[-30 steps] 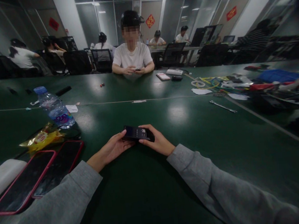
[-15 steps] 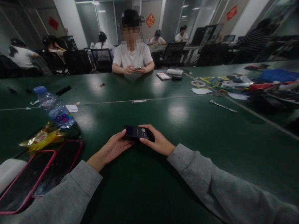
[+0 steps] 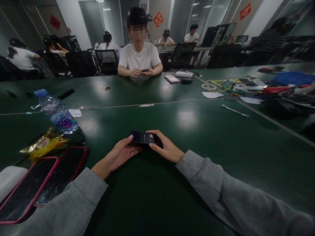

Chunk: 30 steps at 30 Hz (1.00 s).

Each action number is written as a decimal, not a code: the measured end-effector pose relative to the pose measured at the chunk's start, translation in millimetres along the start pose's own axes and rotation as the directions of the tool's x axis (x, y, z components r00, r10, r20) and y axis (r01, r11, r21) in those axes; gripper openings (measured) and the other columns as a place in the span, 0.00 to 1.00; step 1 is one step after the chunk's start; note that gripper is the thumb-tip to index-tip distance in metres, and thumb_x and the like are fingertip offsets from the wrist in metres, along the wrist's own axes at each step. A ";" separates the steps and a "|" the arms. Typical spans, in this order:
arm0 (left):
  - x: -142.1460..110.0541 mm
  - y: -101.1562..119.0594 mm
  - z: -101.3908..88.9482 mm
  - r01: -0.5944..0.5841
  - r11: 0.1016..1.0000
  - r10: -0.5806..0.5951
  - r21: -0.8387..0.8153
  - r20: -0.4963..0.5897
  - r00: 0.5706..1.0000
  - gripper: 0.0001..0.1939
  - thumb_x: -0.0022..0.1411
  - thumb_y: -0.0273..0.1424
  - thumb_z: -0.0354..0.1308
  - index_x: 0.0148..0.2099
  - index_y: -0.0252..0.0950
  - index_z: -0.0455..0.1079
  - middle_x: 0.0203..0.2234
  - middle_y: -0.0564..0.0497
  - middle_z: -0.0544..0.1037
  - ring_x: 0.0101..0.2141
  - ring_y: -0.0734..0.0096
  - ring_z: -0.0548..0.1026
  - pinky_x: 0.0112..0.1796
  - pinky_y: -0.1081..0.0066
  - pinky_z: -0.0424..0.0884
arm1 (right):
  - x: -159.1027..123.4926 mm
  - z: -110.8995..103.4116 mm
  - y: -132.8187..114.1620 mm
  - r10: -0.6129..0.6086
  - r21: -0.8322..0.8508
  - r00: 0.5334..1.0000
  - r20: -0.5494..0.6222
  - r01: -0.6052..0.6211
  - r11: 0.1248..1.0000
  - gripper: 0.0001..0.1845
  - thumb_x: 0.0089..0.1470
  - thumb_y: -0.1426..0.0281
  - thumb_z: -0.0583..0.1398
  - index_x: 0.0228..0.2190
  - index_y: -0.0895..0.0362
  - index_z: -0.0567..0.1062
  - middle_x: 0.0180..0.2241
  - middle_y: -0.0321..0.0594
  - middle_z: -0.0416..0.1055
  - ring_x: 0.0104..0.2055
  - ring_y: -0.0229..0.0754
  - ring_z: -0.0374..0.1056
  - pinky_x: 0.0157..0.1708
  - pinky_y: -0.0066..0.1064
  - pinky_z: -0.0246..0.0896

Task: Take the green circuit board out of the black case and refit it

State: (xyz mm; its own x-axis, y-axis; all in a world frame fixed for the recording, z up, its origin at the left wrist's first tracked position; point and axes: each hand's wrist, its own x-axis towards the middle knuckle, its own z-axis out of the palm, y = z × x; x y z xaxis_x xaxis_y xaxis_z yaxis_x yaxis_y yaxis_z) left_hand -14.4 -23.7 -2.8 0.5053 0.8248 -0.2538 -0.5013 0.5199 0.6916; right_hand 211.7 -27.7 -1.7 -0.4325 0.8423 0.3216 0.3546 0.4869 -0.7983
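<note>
A small dark phone-like device with a lit screen rests just above the green table, held between both of my hands. My left hand grips its left end, fingers curled under and thumb on the edge. Gripping the right end is my right hand, with the thumb laid over the top. Both forearms in grey sleeves lie on the table in front of me.
Two red-cased phones lie screen-up at my left beside a white box, a yellow snack bag and a water bottle. Cables, tools and papers crowd the right. A person sits opposite; others sit behind.
The view has tipped very slightly; my hands and the device stay where they were.
</note>
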 end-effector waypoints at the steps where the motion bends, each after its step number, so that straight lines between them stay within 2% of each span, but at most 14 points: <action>1: 0.0 0.1 0.3 0.001 1.000 -0.001 0.001 0.000 1.000 0.21 0.64 0.32 0.58 0.56 0.26 0.64 0.48 0.35 0.75 0.50 0.54 0.74 0.58 0.57 0.60 | 0.0 0.0 0.1 0.000 0.002 1.000 0.002 0.000 1.000 0.23 0.57 0.69 0.57 0.54 0.54 0.62 0.50 0.45 0.65 0.51 0.47 0.65 0.52 0.45 0.61; 9: -0.5 -0.2 1.7 -0.005 1.000 0.005 0.031 -0.011 1.000 0.23 0.63 0.32 0.59 0.57 0.26 0.63 0.50 0.34 0.74 0.51 0.54 0.74 0.59 0.56 0.59 | -0.6 -0.7 2.1 0.005 0.006 1.000 0.011 -0.005 1.000 0.23 0.58 0.69 0.56 0.54 0.54 0.62 0.50 0.45 0.65 0.51 0.47 0.65 0.52 0.44 0.61; 14: -0.1 -1.2 -0.4 -0.008 0.999 0.008 0.036 0.010 1.000 0.23 0.64 0.32 0.58 0.58 0.28 0.62 0.50 0.35 0.74 0.51 0.56 0.74 0.58 0.57 0.60 | 0.2 -0.2 3.2 0.004 0.033 1.000 -0.020 -0.003 0.999 0.18 0.61 0.70 0.52 0.53 0.54 0.64 0.50 0.44 0.66 0.53 0.46 0.64 0.56 0.45 0.56; 16: 0.6 -1.6 -1.5 -0.015 0.999 0.014 0.033 0.015 1.000 0.22 0.64 0.32 0.58 0.58 0.28 0.62 0.49 0.36 0.75 0.50 0.56 0.75 0.58 0.57 0.61 | 0.8 0.6 5.8 0.004 0.059 0.999 -0.052 -0.001 0.998 0.17 0.61 0.69 0.52 0.52 0.53 0.65 0.50 0.43 0.67 0.53 0.45 0.64 0.56 0.44 0.56; 18: 0.8 -1.5 -1.6 -0.014 0.999 0.014 0.029 0.006 1.000 0.22 0.64 0.31 0.58 0.57 0.28 0.63 0.48 0.36 0.75 0.49 0.56 0.75 0.57 0.57 0.62 | 1.8 1.2 10.6 0.029 0.104 0.990 -0.137 -0.015 0.994 0.16 0.61 0.67 0.52 0.51 0.53 0.66 0.50 0.43 0.67 0.53 0.45 0.64 0.55 0.42 0.58; 22: -0.7 -0.1 0.4 -0.004 0.999 0.005 0.035 -0.014 1.000 0.21 0.64 0.31 0.58 0.57 0.28 0.63 0.49 0.36 0.74 0.49 0.55 0.75 0.57 0.57 0.63 | 4.7 1.0 24.5 0.142 0.149 0.933 -0.330 -0.097 0.984 0.13 0.62 0.61 0.51 0.38 0.55 0.70 0.39 0.42 0.70 0.45 0.44 0.67 0.47 0.39 0.63; 25: -1.0 0.0 0.2 -0.007 0.999 0.007 0.039 -0.008 1.000 0.21 0.64 0.31 0.58 0.57 0.28 0.63 0.50 0.35 0.74 0.50 0.55 0.75 0.58 0.57 0.63 | 6.2 0.6 31.8 0.155 0.136 0.925 -0.347 -0.114 0.984 0.15 0.63 0.60 0.49 0.33 0.55 0.69 0.35 0.41 0.69 0.40 0.43 0.67 0.43 0.38 0.63; 30: 0.8 -1.1 -4.2 -0.008 0.999 0.008 0.041 0.013 1.000 0.22 0.64 0.31 0.58 0.58 0.29 0.62 0.51 0.35 0.73 0.51 0.55 0.74 0.58 0.57 0.63 | 6.1 1.5 32.3 0.105 0.034 0.937 -0.333 -0.099 0.994 0.12 0.62 0.62 0.50 0.34 0.55 0.67 0.35 0.41 0.67 0.39 0.43 0.65 0.43 0.39 0.63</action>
State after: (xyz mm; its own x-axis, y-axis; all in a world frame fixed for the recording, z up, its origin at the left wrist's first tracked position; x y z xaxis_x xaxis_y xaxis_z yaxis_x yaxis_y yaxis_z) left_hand -16.3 -22.6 -6.6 0.5106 0.8258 -0.2396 -0.4764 0.5037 0.7207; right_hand 219.3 -7.1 -26.3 -0.0925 0.9174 0.3871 0.3671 0.3929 -0.8432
